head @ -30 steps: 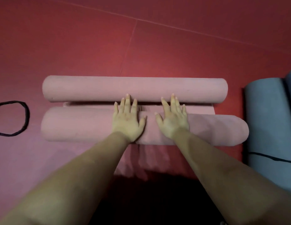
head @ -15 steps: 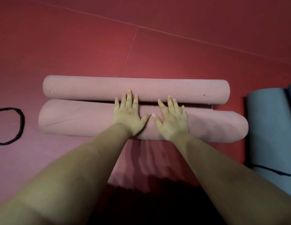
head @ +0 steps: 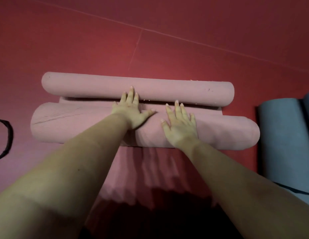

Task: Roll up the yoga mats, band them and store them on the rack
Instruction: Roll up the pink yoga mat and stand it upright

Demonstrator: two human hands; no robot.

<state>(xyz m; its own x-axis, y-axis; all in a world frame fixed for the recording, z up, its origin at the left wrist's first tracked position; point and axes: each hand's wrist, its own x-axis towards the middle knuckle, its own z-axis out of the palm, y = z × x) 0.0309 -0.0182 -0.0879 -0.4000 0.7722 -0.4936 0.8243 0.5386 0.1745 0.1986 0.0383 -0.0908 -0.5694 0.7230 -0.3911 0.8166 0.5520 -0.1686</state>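
Observation:
A pink yoga mat lies on the red floor, rolled from both ends into two rolls. The near, thicker roll sits under my palms. The far, thinner roll lies just beyond it, with a narrow flat strip of mat between them. My left hand presses flat on the near roll, its fingertips reaching onto the far roll. My right hand lies flat on top of the near roll with fingers spread. A black elastic band lies on the floor at the left edge.
A blue rolled mat with a black band around it lies at the right, close to the pink rolls' end. Red floor mats with seams stretch beyond the far roll. My shadow darkens the floor near the bottom.
The near roll has moved forward under my palms and the view has shifted. My left hand has slid further ahead onto the far roll; my right hand has drawn back on the near roll.

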